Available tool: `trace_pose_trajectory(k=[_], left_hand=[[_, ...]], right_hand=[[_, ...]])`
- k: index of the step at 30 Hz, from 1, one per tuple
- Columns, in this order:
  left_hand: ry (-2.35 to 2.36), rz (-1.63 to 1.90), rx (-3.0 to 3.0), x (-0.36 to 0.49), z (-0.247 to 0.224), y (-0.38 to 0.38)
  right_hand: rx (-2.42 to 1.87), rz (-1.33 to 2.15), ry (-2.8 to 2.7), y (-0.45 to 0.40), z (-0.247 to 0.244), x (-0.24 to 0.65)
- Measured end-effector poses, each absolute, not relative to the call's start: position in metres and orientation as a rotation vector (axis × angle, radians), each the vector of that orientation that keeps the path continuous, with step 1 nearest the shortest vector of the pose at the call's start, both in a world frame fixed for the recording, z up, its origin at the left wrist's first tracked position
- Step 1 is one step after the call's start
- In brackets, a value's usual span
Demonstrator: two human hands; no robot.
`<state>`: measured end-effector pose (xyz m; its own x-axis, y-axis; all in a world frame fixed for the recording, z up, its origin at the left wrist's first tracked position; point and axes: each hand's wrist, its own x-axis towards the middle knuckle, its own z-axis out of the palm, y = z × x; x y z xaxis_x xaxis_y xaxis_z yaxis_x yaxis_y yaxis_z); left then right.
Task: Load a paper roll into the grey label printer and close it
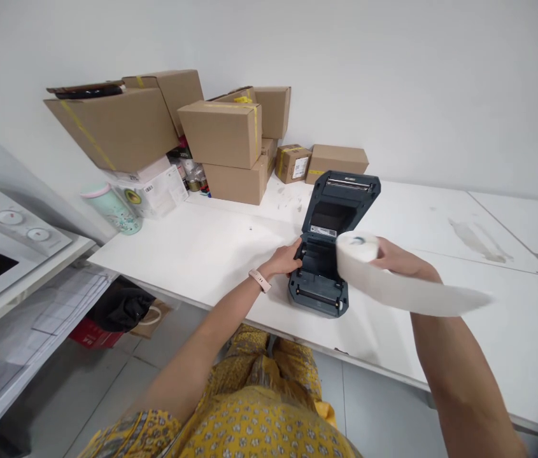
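A dark grey label printer [319, 302] stands on the white table with its lid raised, so the roll bay inside shows. My left hand [285, 259] grips the printer's left side, thumb at the rim of the bay. In my right hand [395, 257] is a roll of white labels [358, 247], held just above and to the right of the bay. From the roll a loose strip trails to the right, across my right wrist. The fingers of my right hand are partly hidden behind the roll.
Cardboard boxes [221, 133] are stacked at the back left against the wall, with smaller boxes [338, 162] behind the printer. A mint green tumbler [114, 207] leans near the table's left end. At far left stands a white microwave [34, 219]. The table's front edge [374, 366] runs close to my body.
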<state>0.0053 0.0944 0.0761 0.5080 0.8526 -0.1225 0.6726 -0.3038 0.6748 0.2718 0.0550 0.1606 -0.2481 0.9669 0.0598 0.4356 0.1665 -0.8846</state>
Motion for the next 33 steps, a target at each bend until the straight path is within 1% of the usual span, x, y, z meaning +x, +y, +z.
trace_pose_trajectory(k=[2,3,9,16,20,24,33], left_hand=[[1.212,0.311,2.055,0.003,0.077,0.095],[1.203,0.301,2.047,0.003,0.078,0.095],[1.196,0.298,2.012,0.001,0.081,0.094],[1.229,0.244,2.055,0.002,0.080,0.095],[1.236,0.233,2.035,0.002,0.080,0.094],[1.246,0.250,2.035,0.002,0.082,0.093],[1.321,0.218,2.187,0.005,0.081,0.089]], right_hand=[[-1.331,1.269,-2.103,0.068,0.168,0.250],[-1.335,1.338,-2.226,0.075,0.169,0.242],[-1.579,1.071,-2.515,0.102,0.151,0.222],[-1.711,0.925,-2.741,0.111,0.142,0.220],[-1.802,0.854,-2.831,0.117,0.127,0.212],[-1.760,0.837,-2.864,0.120,0.114,0.209],[-1.780,0.660,-2.887,0.112,0.109,0.206]])
